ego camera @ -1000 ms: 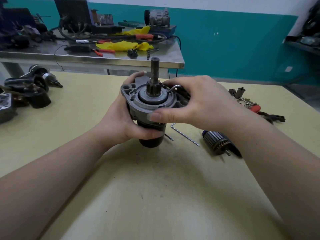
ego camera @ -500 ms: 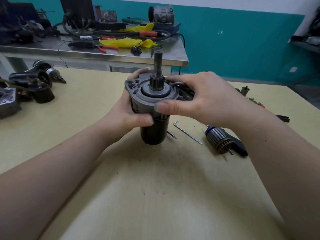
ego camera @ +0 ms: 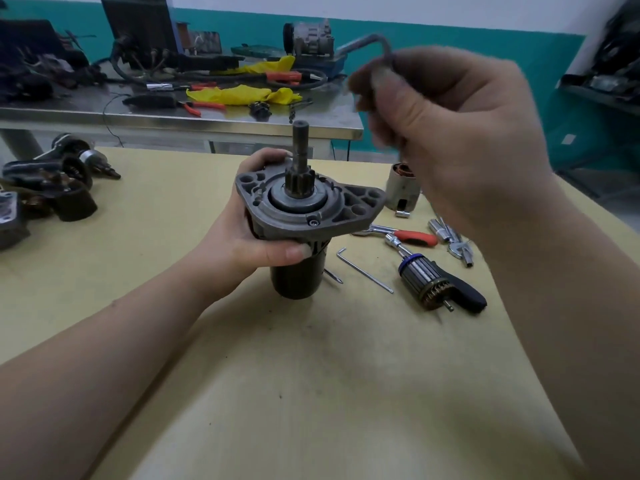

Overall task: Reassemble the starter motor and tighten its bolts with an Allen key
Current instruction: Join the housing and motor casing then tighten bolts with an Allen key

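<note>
One hand only, my left hand (ego camera: 256, 237), grips the starter motor (ego camera: 298, 220) upright on the table (ego camera: 311, 375), while my right hand (ego camera: 450, 140) pinches the blurred Allen key (ego camera: 372, 46) aloft, so I judge hasty re-seating could slip off the bolt (ego camera: 313, 222) or tip the motor.

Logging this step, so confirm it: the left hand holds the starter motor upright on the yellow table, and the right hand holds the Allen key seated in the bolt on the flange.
One detail is wrong. In the head view the right hand holds the Allen key lifted in the air, well above the starter motor, not seated in the bolt. The left hand does hold the motor upright on the yellow table.
</note>
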Tool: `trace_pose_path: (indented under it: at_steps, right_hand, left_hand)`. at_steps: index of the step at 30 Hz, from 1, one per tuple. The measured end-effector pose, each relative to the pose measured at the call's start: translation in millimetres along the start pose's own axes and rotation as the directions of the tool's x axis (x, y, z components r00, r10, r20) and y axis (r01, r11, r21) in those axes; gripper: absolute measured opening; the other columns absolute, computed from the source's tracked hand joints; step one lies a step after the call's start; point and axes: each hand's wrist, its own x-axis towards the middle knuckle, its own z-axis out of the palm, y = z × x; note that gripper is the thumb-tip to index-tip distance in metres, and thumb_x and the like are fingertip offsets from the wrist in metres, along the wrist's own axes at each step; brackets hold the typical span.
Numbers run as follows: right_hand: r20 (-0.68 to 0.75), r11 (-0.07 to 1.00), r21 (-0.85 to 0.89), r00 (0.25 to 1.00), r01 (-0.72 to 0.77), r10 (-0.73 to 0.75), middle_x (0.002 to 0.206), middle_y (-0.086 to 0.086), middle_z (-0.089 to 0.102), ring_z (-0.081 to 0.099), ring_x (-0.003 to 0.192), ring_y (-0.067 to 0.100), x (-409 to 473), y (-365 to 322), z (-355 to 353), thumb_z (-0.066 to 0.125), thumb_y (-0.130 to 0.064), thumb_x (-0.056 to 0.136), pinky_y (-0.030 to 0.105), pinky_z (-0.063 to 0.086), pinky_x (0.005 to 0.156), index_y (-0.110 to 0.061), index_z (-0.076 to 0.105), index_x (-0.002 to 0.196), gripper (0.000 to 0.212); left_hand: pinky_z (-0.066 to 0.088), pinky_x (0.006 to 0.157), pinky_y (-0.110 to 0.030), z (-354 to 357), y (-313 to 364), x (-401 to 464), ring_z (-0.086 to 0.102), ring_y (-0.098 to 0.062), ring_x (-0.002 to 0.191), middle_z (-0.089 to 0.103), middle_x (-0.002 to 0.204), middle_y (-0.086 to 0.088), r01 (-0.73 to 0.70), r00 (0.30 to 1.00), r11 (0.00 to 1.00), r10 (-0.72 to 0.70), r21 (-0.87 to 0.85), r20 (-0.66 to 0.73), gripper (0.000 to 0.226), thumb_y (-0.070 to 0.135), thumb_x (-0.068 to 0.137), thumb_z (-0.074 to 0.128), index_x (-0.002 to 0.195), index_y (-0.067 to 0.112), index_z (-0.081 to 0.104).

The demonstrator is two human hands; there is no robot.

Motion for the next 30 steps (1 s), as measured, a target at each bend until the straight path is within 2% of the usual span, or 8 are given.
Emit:
trace_pose_path:
  at_steps: [2,5,8,12,17,22,25,30]
  right_hand:
    - [0.033,0.999,-0.03,0.999,0.02,-0.019,0.106,0.006,0.072,0.069,0.104,0.026,1.4,-3.6,10.7,0.065,-0.009,0.101,0.034,0.057,0.088,-0.014,0.072,0.118,0.02]
    - [0.034,0.999,0.02,0.999,-0.038,0.037,0.091,-0.008,0.078,0.071,0.084,0.008,-1.5,-4.1,16.9,0.07,-0.009,0.098,0.026,0.059,0.075,-0.015,0.072,0.123,0.026]
    - [0.028,0.99,0.103,0.995,-0.099,0.096,0.085,-0.001,0.081,0.078,0.078,0.02,-5.4,-5.0,20.9,0.072,-0.007,0.093,0.033,0.064,0.068,-0.014,0.074,0.114,0.022]
    - [0.054,0.993,0.054,0.993,-0.107,0.104,0.088,0.009,0.08,0.08,0.079,0.027,-5.3,-4.4,22.4,0.069,0.001,0.097,0.032,0.064,0.069,-0.005,0.073,0.114,0.018]
    - [0.043,0.994,0.023,0.993,-0.109,0.108,0.089,0.01,0.08,0.08,0.081,0.028,-4.8,-2.0,22.4,0.069,0.0,0.098,0.038,0.066,0.071,-0.004,0.073,0.113,0.016]
    - [0.089,0.996,-0.028,0.993,-0.08,0.083,0.092,0.018,0.079,0.08,0.082,0.03,-4.1,-0.6,20.7,0.068,0.0,0.099,0.038,0.065,0.071,-0.003,0.073,0.113,0.015]
    - [0.113,0.997,-0.035,0.991,-0.07,0.073,0.094,0.015,0.08,0.08,0.085,0.026,-4.0,-0.2,21.0,0.066,0.0,0.1,0.035,0.065,0.071,-0.005,0.073,0.112,0.014]
    - [0.081,0.997,-0.002,0.994,-0.078,0.078,0.087,0.002,0.081,0.08,0.081,0.019,-5.6,0.5,26.8,0.073,-0.002,0.095,0.031,0.061,0.066,-0.01,0.073,0.099,0.009]
  left_hand:
    - [0.044,0.119,-0.057,0.2,-0.5,0.5,0.055,-0.041,0.142,0.052,0.15,-0.019,0.012,1.0,1.0,-0.012,-0.011,0.004,0.123,0.041,0.069,0.102,0.162,0.019,0.023]
    - [0.044,0.12,-0.057,0.9,-0.1,0.1,0.056,-0.041,0.142,0.052,0.151,-0.02,0.015,1.0,1.0,-0.015,-0.027,0.016,0.129,0.042,0.068,0.102,0.163,0.014,0.019]
    - [0.045,0.12,-0.054,1.1,0.2,-1.0,0.054,-0.04,0.145,0.049,0.155,-0.023,0.005,0.999,1.0,-0.005,-0.022,0.032,0.129,0.035,0.069,0.101,0.163,0.01,0.016]
    - [0.046,0.12,-0.049,0.4,-1.3,-0.5,0.055,-0.038,0.145,0.048,0.157,-0.021,-0.015,0.999,1.0,0.014,0.015,0.034,0.118,0.018,0.071,0.091,0.163,0.014,0.018]
    - [0.048,0.118,-0.044,3.6,3.1,-1.3,0.054,-0.036,0.146,0.049,0.157,-0.017,-0.01,1.0,1.0,0.011,-0.018,0.009,0.121,0.042,0.071,0.1,0.161,0.021,0.022]
    - [0.046,0.118,-0.048,3.7,4.4,-2.1,0.054,-0.038,0.146,0.05,0.157,-0.017,0.016,1.0,1.0,-0.016,-0.004,-0.016,0.122,0.043,0.071,0.101,0.162,0.022,0.022]
    - [0.043,0.121,-0.055,3.0,4.2,-2.1,0.053,-0.037,0.146,0.05,0.158,-0.017,0.034,0.999,0.999,-0.034,0.009,-0.011,0.126,0.044,0.07,0.101,0.164,0.02,0.019]
    - [0.043,0.122,-0.053,2.5,6.8,-1.8,0.052,-0.037,0.147,0.046,0.161,-0.021,0.07,0.997,0.998,-0.07,0.003,0.027,0.137,0.047,0.066,0.101,0.167,0.016,0.014]
